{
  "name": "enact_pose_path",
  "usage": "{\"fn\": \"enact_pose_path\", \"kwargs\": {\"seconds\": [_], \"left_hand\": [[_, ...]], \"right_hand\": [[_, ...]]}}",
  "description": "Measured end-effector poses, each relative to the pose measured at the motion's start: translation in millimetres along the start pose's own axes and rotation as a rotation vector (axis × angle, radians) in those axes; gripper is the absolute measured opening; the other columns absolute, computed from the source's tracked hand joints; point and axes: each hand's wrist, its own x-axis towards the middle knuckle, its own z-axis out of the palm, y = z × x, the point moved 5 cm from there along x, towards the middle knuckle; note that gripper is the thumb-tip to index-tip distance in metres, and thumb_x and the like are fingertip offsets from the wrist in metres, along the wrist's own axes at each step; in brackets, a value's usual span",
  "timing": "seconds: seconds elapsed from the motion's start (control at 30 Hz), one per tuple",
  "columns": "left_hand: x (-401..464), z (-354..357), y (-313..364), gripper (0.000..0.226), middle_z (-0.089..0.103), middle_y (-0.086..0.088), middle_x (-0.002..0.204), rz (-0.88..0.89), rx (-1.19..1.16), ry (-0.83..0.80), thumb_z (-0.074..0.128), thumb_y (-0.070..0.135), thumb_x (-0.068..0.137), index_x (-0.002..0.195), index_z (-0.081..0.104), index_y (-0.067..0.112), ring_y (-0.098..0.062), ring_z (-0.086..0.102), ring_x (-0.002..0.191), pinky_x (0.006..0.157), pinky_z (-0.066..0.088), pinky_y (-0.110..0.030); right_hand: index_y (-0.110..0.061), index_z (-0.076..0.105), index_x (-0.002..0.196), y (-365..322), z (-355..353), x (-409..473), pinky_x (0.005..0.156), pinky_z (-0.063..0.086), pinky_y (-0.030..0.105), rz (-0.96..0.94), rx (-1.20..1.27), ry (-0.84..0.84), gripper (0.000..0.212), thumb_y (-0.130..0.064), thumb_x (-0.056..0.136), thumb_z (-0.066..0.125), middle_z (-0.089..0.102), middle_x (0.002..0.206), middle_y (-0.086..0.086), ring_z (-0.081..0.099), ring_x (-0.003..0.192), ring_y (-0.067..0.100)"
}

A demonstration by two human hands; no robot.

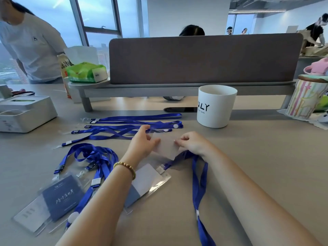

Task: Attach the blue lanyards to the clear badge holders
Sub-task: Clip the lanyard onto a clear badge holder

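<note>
We hold a clear badge holder up between both hands.

Our left hand (142, 142) and right hand (191, 142) pinch the badge holder (166, 146) by its side edges near the desk's (266, 157) middle, likely to reach its slot; it looks frosted, a blue lanyard (198, 183) trailing beneath toward the near edge.
</note>
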Motion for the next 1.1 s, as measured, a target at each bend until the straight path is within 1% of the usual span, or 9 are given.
{"fn": "enact_pose_path", "kwargs": {"seconds": [0.13, 0.23, 0.37, 0.5, 0.63, 0.83, 0.9, 0.97, 1.1], "left_hand": [[2, -38, -5, 0.043, 0.054, -0.003, 0.098, -0.098, -0.097, 0.012, 0.056, 0.016, 0.089, 0.130, 0.041, 0.016, -0.018, 0.058, 0.085, 0.059, 0.053, -0.022], [-4, -62, -36, 0.045, 0.053, -0.009, 0.115, -0.202, 0.059, -0.027, 0.058, 0.019, 0.088, 0.130, 0.040, 0.017, -0.023, 0.058, 0.095, 0.074, 0.054, -0.032], [-8, -66, -65, 0.033, 0.057, -0.008, 0.113, -0.231, 0.287, -0.077, 0.057, 0.027, 0.087, 0.117, 0.050, 0.018, -0.024, 0.059, 0.096, 0.089, 0.050, -0.035], [-3, -64, -66, 0.022, 0.057, -0.004, 0.115, -0.184, 0.538, -0.022, 0.055, 0.037, 0.086, 0.104, 0.055, 0.024, -0.023, 0.053, 0.106, 0.093, 0.047, -0.038], [-6, -62, -45, 0.042, 0.041, -0.006, 0.137, -0.010, 0.590, 0.090, 0.054, 0.034, 0.089, 0.129, 0.046, 0.023, -0.027, 0.031, 0.131, 0.105, 0.034, -0.041], [-2, -18, -8, 0.084, 0.020, -0.004, 0.153, 0.237, 0.633, 0.014, 0.064, 0.035, 0.083, 0.147, 0.011, 0.025, -0.025, 0.012, 0.142, 0.116, 0.017, -0.042], [7, -7, -4, 0.062, 0.033, -0.003, 0.146, 0.264, 0.639, 0.047, 0.061, 0.035, 0.084, 0.139, 0.034, 0.023, -0.025, 0.022, 0.139, 0.116, 0.019, -0.046], [10, -6, 0, 0.021, 0.055, -0.002, 0.118, 0.315, 0.504, 0.134, 0.054, 0.032, 0.089, 0.107, 0.059, 0.021, -0.024, 0.045, 0.119, 0.107, 0.034, -0.046], [8, -27, -6, 0.015, 0.062, -0.007, 0.089, 0.277, 0.273, 0.305, 0.047, 0.017, 0.093, 0.093, 0.060, 0.010, -0.023, 0.055, 0.084, 0.080, 0.048, -0.038]], "right_hand": [[-0.012, 0.060, 0.098, -11, -4, 9, 0.065, 0.036, 0.023, -0.054, 0.203, 0.117, 0.025, -0.034, 0.094, 0.050, 0.054, 0.088, 0.001, 0.049, 0.084, 0.016], [-0.018, 0.057, 0.108, -19, 10, 27, 0.086, 0.044, 0.032, -0.111, 0.075, 0.192, 0.017, -0.022, 0.094, 0.049, 0.055, 0.101, -0.001, 0.054, 0.102, 0.020], [-0.020, 0.049, 0.131, -27, 37, 45, 0.100, 0.038, 0.037, -0.136, -0.336, 0.122, 0.042, -0.029, 0.091, 0.056, 0.042, 0.137, 0.010, 0.039, 0.127, 0.028], [-0.017, 0.062, 0.110, -34, 45, 48, 0.085, 0.041, 0.032, -0.182, -0.508, 0.205, 0.028, -0.036, 0.089, 0.059, 0.052, 0.122, 0.008, 0.047, 0.112, 0.025], [-0.012, 0.062, 0.102, -36, 46, 43, 0.077, 0.042, 0.030, -0.240, -0.550, 0.181, 0.018, -0.025, 0.094, 0.053, 0.059, 0.106, 0.006, 0.053, 0.098, 0.022], [-0.014, 0.045, 0.087, -42, 24, 10, 0.066, 0.043, 0.024, -0.374, -0.026, 0.138, 0.015, -0.019, 0.100, 0.039, 0.061, 0.077, 0.000, 0.056, 0.073, 0.014], [-0.010, 0.047, 0.089, -44, 10, -4, 0.064, 0.045, 0.016, -0.445, 0.148, 0.177, 0.014, -0.015, 0.100, 0.039, 0.059, 0.072, -0.001, 0.055, 0.065, 0.003], [-0.009, 0.047, 0.088, -37, -10, -12, 0.061, 0.046, 0.012, -0.444, 0.298, 0.247, 0.016, -0.011, 0.100, 0.037, 0.056, 0.071, 0.000, 0.053, 0.060, 0.000], [-0.024, 0.045, 0.080, 8, -49, -18, 0.061, 0.048, 0.020, -0.228, 0.505, 0.489, 0.026, -0.012, 0.100, 0.035, 0.054, 0.072, -0.001, 0.053, 0.064, 0.011]]}}
